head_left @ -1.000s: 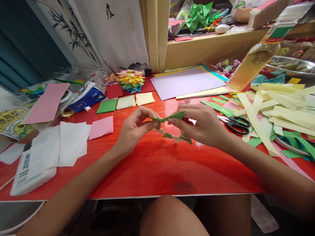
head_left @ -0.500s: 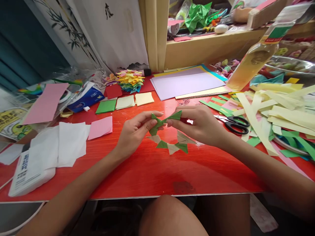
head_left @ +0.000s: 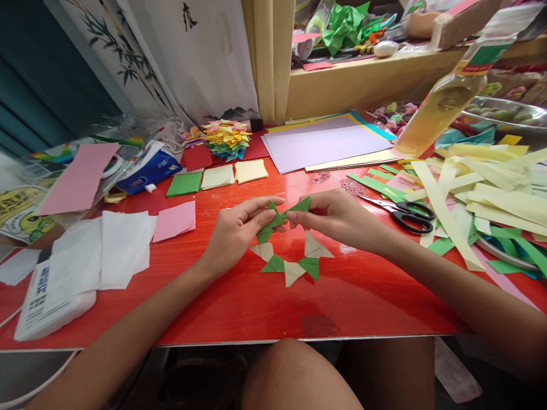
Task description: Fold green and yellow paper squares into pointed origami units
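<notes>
Between my two hands is a ring of folded paper pieces [head_left: 294, 273], green and cream by turns, its lower part curving down above the red table. My left hand [head_left: 233, 233] is closed, thumb and fingers pinching a green folded piece [head_left: 265, 232] at the ring's upper left. Opposite it, my right hand [head_left: 342, 219] pinches another green piece [head_left: 303, 206] whose pointed end sticks up. The two green pieces meet near the fingertips; whether they are joined there I cannot tell. Some of the ring is hidden behind my fingers.
Black-handled scissors [head_left: 412, 216] lie right of my right hand, by a heap of paper strips [head_left: 491, 188]. A bottle [head_left: 440, 108] stands behind them. Paper stacks [head_left: 217, 177], a layered paper piece [head_left: 226, 139] and purple sheets [head_left: 325, 142] lie farther back. White tissues [head_left: 81, 256] are at left.
The ring has swung a little down and left, with its cream pieces turned more into view. My right hand has lowered slightly; both hands keep their pinch.
</notes>
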Tool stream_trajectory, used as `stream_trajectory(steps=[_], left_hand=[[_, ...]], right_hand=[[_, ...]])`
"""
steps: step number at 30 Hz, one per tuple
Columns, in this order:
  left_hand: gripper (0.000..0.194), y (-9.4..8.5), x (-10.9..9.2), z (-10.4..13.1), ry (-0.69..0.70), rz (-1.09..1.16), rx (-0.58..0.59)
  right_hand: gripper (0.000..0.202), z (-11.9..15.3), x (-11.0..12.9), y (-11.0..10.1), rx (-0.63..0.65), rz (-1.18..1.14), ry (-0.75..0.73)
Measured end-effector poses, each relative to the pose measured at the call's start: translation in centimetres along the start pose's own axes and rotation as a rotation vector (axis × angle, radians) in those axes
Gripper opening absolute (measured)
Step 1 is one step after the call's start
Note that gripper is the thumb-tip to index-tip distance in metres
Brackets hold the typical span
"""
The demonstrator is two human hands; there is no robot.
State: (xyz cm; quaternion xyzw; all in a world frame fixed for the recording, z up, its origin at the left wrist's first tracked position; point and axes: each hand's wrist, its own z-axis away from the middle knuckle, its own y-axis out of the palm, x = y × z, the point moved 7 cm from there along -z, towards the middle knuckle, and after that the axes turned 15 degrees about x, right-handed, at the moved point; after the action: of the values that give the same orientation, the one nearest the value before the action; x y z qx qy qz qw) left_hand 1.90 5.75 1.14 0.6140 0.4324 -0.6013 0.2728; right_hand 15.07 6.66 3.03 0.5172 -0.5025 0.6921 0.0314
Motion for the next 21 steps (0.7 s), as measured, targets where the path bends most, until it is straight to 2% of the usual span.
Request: stream_trajectory(steps=[4, 12, 21], left_hand=[[0.024, -0.1, 0.6, -0.1, -0.028, 0.051, 0.0], [0.029, 0.4, 0.9, -0.4, -0.036, -0.043, 0.088], [0.024, 0.3, 1.5, -0.6, -0.047, -0.135, 0.117]], right_hand=[[0.037, -0.2, -0.9, 0.6, 0.075, -0.064, 0.069], [0.033, -0.6, -2.0, 1.8, 0.08, -0.252, 0.02], [0.039, -0.9, -2.8, 2.8, 0.116, -0.231, 0.047]])
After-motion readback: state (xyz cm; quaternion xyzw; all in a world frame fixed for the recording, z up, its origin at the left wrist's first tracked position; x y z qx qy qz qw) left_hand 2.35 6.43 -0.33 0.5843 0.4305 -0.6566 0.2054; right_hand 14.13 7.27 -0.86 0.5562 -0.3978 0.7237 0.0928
